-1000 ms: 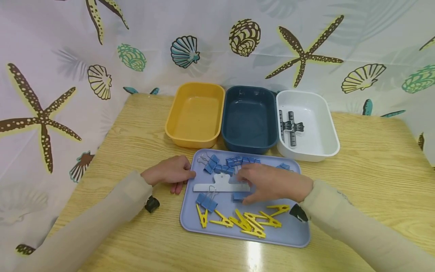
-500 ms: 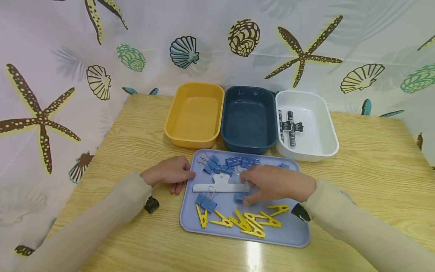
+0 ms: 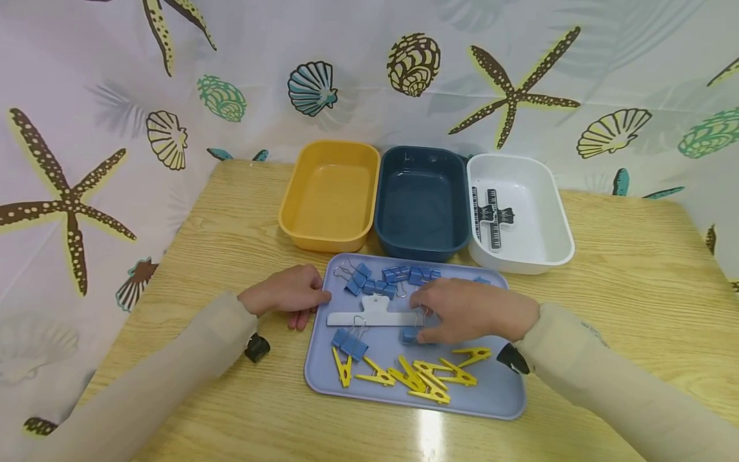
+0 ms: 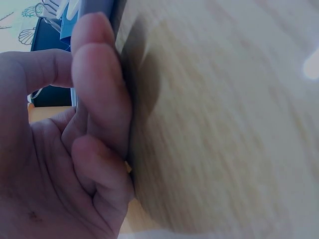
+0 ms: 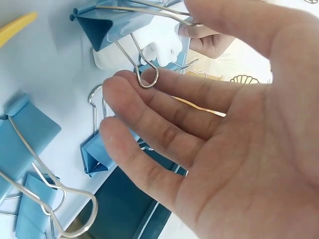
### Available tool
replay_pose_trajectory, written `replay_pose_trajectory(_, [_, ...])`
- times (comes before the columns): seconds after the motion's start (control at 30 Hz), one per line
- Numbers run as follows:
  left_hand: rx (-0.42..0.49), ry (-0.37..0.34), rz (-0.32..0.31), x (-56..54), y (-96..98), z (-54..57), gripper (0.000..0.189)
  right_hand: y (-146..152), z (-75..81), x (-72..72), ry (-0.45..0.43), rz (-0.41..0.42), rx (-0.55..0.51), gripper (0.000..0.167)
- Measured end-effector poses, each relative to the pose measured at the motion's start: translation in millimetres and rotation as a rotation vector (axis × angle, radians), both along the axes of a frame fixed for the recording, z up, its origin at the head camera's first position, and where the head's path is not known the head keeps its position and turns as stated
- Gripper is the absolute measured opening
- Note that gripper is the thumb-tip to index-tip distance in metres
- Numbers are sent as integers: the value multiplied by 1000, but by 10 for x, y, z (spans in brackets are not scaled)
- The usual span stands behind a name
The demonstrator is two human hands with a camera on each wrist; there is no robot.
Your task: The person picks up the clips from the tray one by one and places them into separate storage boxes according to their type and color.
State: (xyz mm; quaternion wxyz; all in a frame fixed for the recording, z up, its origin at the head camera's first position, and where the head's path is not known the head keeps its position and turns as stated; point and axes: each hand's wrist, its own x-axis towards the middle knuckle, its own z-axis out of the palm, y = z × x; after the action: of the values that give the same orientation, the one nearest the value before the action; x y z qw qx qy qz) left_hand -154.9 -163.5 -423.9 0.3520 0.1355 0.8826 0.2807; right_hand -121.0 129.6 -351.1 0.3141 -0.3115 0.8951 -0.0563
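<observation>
My right hand [image 3: 470, 311] reaches over the lavender tray [image 3: 502, 404]. Its thumb and fingertips meet the two wire handles of a blue binder clip [image 5: 117, 22]; the fingers are only slightly bent. In the head view the hand partly covers this binder clip. My left hand [image 3: 288, 292] pinches the tray's left rim, its other fingers folded down by the table in the left wrist view. Between the hands lies a white clip with a long flat bar [image 3: 372, 317]. A further blue binder clip [image 3: 350, 343] rests below it, and several more lie along the tray's far side.
Several yellow clothespins [image 3: 430, 382] lie along the tray's near side. Behind the tray stand a yellow bin [image 3: 326, 240], a dark blue bin [image 3: 421, 247] and a white bin [image 3: 537, 260]. Two black long-bar clips [image 3: 494, 221] are in the white bin. A patterned cloth [image 3: 369, 64] hangs behind.
My right hand has shifted slightly to the right, and the blue binder clip at its fingertips has moved right with it. My left hand has stayed at the tray's rim.
</observation>
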Motion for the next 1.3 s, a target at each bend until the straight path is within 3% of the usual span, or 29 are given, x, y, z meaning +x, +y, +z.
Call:
replay_pose_trajectory(0.47, [15,-4,-4,-1,-7,-13,37,17,102,-18,13,29,20,36])
replay_pose_trajectory(0.67, [8,4,-11,-2,-4,-9,37,-2,171,-43,10,9,21,42])
replay_pose_trajectory(1.0, [10,4,-10,-1,-8,-13,38,31,273,-96,78,70,-103,41])
replay_pose_trajectory(1.3, [1,-1,5,0,-7,9,37,66,278,-110,191,57,-221,34])
